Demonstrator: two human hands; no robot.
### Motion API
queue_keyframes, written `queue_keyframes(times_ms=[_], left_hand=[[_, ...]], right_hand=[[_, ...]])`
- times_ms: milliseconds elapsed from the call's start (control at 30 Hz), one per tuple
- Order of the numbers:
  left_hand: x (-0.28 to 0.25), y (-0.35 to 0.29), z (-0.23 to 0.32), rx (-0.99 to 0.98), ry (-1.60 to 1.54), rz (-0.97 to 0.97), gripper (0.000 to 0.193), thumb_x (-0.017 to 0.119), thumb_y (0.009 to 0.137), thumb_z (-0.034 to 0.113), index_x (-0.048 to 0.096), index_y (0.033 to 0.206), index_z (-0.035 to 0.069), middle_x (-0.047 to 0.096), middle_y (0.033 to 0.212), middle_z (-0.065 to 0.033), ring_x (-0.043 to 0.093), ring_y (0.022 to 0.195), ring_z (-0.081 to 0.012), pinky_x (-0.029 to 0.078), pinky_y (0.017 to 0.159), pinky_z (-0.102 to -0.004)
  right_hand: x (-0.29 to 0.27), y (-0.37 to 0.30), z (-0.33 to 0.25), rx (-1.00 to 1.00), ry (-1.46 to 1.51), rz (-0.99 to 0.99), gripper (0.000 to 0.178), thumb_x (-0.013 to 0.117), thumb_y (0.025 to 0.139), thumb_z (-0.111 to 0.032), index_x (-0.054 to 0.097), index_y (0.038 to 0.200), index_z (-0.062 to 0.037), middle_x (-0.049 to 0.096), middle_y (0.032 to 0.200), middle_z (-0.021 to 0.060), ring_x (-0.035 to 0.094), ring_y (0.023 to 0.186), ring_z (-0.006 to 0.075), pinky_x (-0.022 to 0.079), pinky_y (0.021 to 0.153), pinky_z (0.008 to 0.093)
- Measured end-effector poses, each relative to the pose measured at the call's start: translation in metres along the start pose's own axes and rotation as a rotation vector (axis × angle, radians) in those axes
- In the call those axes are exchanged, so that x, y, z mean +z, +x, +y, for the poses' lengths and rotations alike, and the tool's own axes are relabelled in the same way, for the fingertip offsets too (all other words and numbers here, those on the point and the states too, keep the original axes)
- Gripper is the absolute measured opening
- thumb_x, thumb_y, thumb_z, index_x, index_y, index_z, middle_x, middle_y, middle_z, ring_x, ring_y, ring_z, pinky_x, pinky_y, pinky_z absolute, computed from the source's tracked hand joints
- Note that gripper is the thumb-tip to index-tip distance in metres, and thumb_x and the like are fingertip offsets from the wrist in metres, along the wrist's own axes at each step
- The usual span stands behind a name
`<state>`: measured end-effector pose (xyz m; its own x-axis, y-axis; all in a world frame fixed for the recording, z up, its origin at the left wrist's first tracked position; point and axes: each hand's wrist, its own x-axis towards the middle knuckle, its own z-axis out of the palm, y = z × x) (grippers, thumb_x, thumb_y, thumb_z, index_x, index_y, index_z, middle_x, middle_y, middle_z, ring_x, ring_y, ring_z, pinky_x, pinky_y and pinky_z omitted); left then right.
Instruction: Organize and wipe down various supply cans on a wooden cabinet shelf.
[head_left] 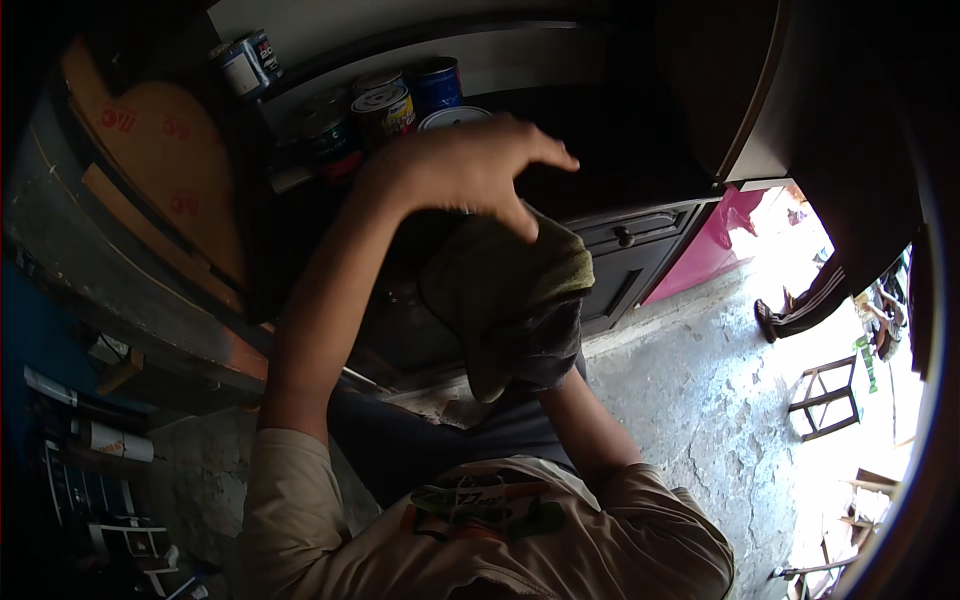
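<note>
My left hand [465, 165] is raised in front of the dark cabinet, its thumb and fingers apart and nothing between them. Just below it, an olive-green and dark cloth [510, 275] bunches at the end of my right forearm. It covers my right hand, whose fingers I cannot see, and seems held up by it. A pale lid [455, 117] shows just behind my left hand. Close by on the cabinet top stand a yellow-labelled can [384, 110], a blue can [436, 85] and a dark green can [325, 130].
A cabinet drawer [630, 235] with a round knob faces me. Another can [247, 65] stands at the far left, above a curved brown board [175, 160]. On the worn grey floor [700, 400] at right is a small wooden stool frame [826, 398]. White cylinders [115, 440] lie at left.
</note>
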<state>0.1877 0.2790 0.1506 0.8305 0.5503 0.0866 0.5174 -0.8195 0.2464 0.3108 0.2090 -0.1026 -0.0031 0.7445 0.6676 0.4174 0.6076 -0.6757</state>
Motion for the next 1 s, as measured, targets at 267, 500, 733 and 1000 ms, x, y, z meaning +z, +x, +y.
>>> queue_keyframes(times_ms=[267,500,733,1000], left_hand=[[0.023,0.049,-0.129,-0.456,0.029,0.54,0.073,0.044,0.103,0.068,0.067,0.135,0.006,0.069,0.133,-0.0193,0.068,0.118,-0.0366,0.055,0.097,-0.0435],[0.037,0.048,-0.131,-0.576,-0.018,0.357,0.078,0.027,0.108,0.065,0.054,0.071,0.002,0.06,0.064,-0.0103,0.057,0.056,-0.0303,0.047,0.061,-0.0473],[0.05,0.052,-0.131,-0.586,0.111,0.448,0.076,0.024,0.107,0.068,0.067,0.12,0.007,0.073,0.11,-0.0194,0.07,0.097,-0.0372,0.053,0.085,-0.0481],[0.058,0.058,-0.14,-0.525,0.155,0.572,0.075,0.022,0.107,0.065,0.047,0.154,0.012,0.062,0.139,-0.0202,0.064,0.121,-0.0424,0.047,0.108,-0.054]], right_hand=[[0.043,0.122,0.029,0.238,0.388,0.319,0.042,0.048,0.099,-0.019,0.061,0.13,0.0052,0.061,0.134,0.0271,0.06,0.116,0.0437,0.048,0.1,0.0467],[0.085,0.196,0.053,0.551,0.448,0.182,0.055,0.045,0.101,-0.04,0.059,0.134,0.0021,0.069,0.124,0.0258,0.066,0.111,0.0457,0.05,0.096,0.0501],[0.068,0.247,0.127,0.18,0.801,-0.399,0.047,0.051,0.104,-0.037,0.063,0.125,0.0036,0.073,0.105,0.021,0.072,0.089,0.0389,0.059,0.073,0.0451],[0.078,0.261,0.147,0.767,1.271,-0.544,0.042,0.055,0.103,-0.033,0.064,0.123,0.0029,0.073,0.096,0.0169,0.072,0.077,0.0379,0.059,0.06,0.0428]])
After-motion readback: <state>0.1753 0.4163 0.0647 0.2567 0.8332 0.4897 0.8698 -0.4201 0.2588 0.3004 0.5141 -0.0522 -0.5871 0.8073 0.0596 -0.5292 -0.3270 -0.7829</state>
